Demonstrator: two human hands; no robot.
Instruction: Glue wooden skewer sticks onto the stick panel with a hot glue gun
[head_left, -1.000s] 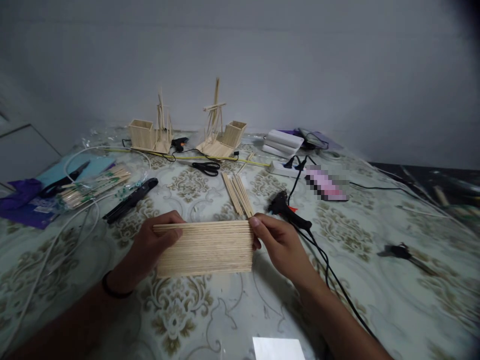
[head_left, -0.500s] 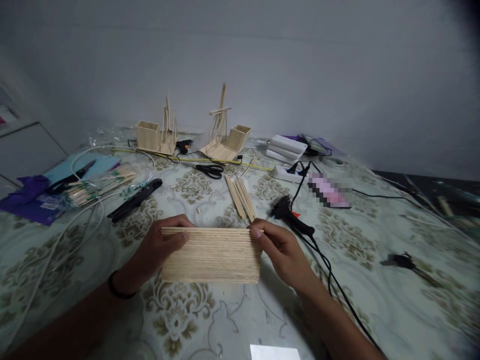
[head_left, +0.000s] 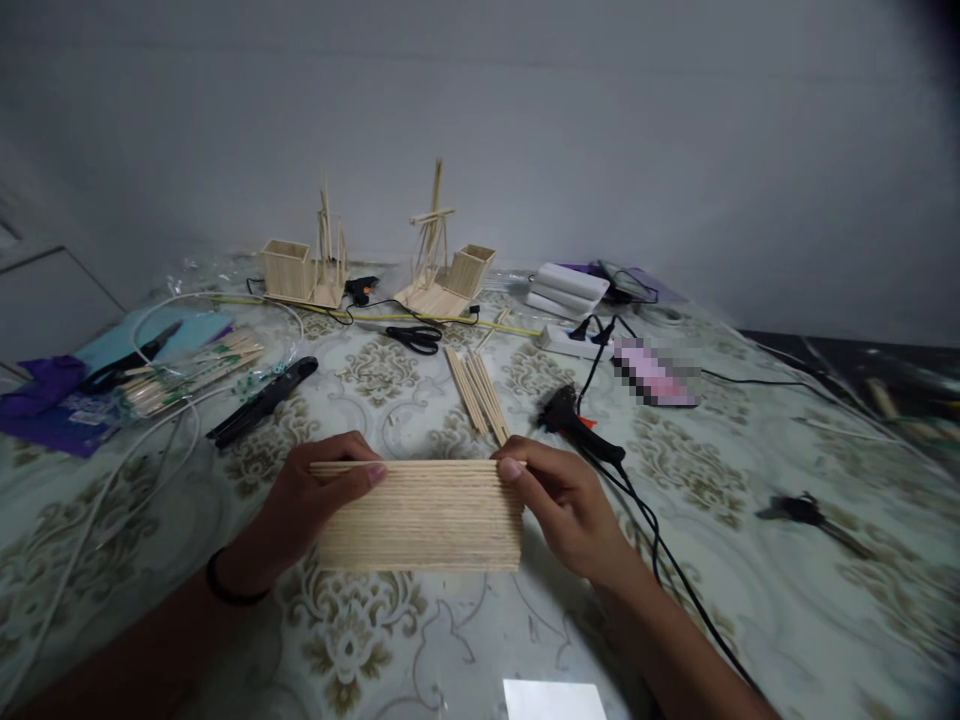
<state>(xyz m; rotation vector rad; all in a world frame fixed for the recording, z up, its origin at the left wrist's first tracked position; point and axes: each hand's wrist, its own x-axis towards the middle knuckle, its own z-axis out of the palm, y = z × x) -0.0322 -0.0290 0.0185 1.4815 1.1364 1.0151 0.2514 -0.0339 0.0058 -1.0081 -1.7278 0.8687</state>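
A flat panel of wooden sticks (head_left: 424,515) laid side by side is held between both hands just above the patterned tablecloth (head_left: 420,640). My left hand (head_left: 300,505) grips its left end, thumb on top, fingers closed round the edge. My right hand (head_left: 566,505) pinches the right end, thumb pressed on the top stick. A small bunch of loose sticks (head_left: 476,388) lies just behind the panel. A black glue gun (head_left: 574,420) with its cord rests to the right of my right hand.
At the back stand two stick models with small boxes (head_left: 300,268) (head_left: 448,275), black scissors (head_left: 412,336), a power strip (head_left: 574,342) and white blocks (head_left: 564,287). On the left lie a bag of sticks (head_left: 187,370), a black tool (head_left: 262,400) and white cable (head_left: 120,470). Keys (head_left: 806,510) lie at right.
The panel and both hands stay almost in place. My left thumb has slid a little further in over the top sticks. The camera has shifted slightly.
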